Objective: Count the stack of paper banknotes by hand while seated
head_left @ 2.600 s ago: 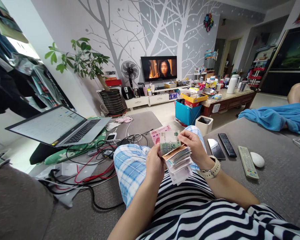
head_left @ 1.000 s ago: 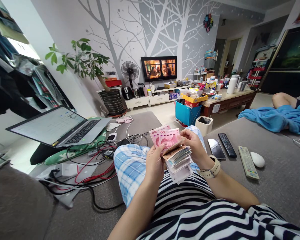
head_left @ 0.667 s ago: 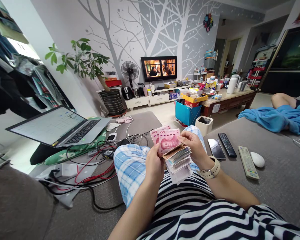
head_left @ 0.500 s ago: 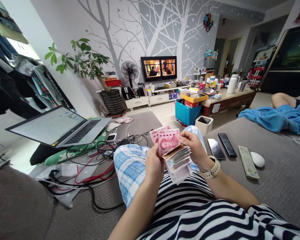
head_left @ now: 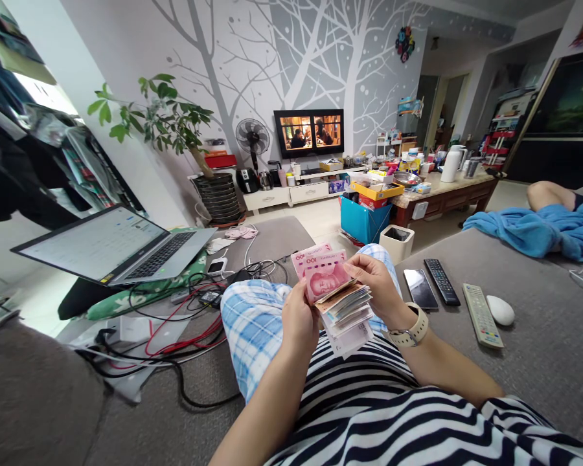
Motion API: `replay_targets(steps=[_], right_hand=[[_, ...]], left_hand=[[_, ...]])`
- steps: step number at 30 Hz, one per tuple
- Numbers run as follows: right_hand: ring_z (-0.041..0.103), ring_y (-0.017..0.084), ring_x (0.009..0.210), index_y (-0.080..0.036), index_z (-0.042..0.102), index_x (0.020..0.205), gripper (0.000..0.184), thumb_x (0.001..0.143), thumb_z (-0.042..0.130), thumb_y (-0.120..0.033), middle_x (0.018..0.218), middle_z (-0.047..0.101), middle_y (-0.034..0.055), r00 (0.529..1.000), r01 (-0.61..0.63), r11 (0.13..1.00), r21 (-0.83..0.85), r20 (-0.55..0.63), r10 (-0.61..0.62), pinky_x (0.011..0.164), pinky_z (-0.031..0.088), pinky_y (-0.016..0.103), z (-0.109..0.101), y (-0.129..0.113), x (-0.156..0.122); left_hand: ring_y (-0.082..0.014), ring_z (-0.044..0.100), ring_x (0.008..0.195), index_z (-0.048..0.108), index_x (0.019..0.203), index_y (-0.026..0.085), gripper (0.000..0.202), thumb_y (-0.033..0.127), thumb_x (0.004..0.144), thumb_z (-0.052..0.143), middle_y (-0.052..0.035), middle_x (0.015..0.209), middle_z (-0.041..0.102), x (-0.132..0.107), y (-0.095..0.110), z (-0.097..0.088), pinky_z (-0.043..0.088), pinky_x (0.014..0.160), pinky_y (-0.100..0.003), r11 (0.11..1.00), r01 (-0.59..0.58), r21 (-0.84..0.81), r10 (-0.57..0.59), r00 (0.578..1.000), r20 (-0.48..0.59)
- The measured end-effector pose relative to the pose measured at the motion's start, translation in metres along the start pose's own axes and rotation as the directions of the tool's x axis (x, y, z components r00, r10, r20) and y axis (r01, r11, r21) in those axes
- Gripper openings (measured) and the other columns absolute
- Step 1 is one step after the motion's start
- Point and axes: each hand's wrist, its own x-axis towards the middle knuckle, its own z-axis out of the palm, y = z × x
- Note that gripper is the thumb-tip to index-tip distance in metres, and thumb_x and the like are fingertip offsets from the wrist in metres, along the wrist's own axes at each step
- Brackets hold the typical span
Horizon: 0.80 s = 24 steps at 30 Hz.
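My left hand [head_left: 301, 317] is closed on a thick folded stack of banknotes [head_left: 347, 309], held over my lap. Pink 100 notes [head_left: 324, 277] stand up fanned at the far side of the stack, printed side towards me. The fingertips of my right hand [head_left: 376, 285], with a pale watch on its wrist, pinch the right edge of the front pink note. Brown, bluish and greyish note edges show in the folded layers below. My left fingers behind the stack are hidden.
On the grey sofa to my right lie a phone [head_left: 420, 288], a black remote [head_left: 442, 282], a beige remote [head_left: 482, 315] and a white mouse [head_left: 500, 310]. To my left are an open laptop [head_left: 121, 249] and tangled cables [head_left: 194, 336]. Another person's leg [head_left: 554, 194] rests by a blue blanket [head_left: 539, 226].
The front pink note has shifted slightly down and left, so more of the pink note behind it shows above. Both hands have stayed almost in place.
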Motion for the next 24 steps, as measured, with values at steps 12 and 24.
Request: replay_targets(steps=[12,24], right_hand=[[0.044,0.011,0.054,-0.018,0.061,0.069,0.023,0.074,0.072,-0.037,0.061,0.055,-0.0027,1.000,-0.009,1.000,0.018,-0.005,0.009,0.051,0.032,0.025,0.0013,-0.0012,0.0000],[0.042,0.010,0.046,-0.018,0.057,0.066,0.032,0.083,0.061,-0.044,0.053,0.055,-0.0017,1.000,0.006,1.000,0.031,0.026,-0.007,0.047,0.027,0.025,0.0026,-0.0007,0.0018]], left_hand=[[-0.0139,0.052,0.063,0.066,0.063,0.016,0.019,0.033,0.070,0.062,-0.0017,0.066,0.063,-0.0031,0.0055,0.0030,0.045,0.061,-0.025,0.996,-0.036,0.086,0.039,0.999,-0.026],[-0.0188,0.064,0.071,0.070,0.079,0.014,0.022,0.033,0.068,0.067,-0.0061,0.082,0.072,0.0016,0.0003,0.0004,0.050,0.069,-0.030,0.992,0.075,-0.098,-0.071,0.997,0.043]])
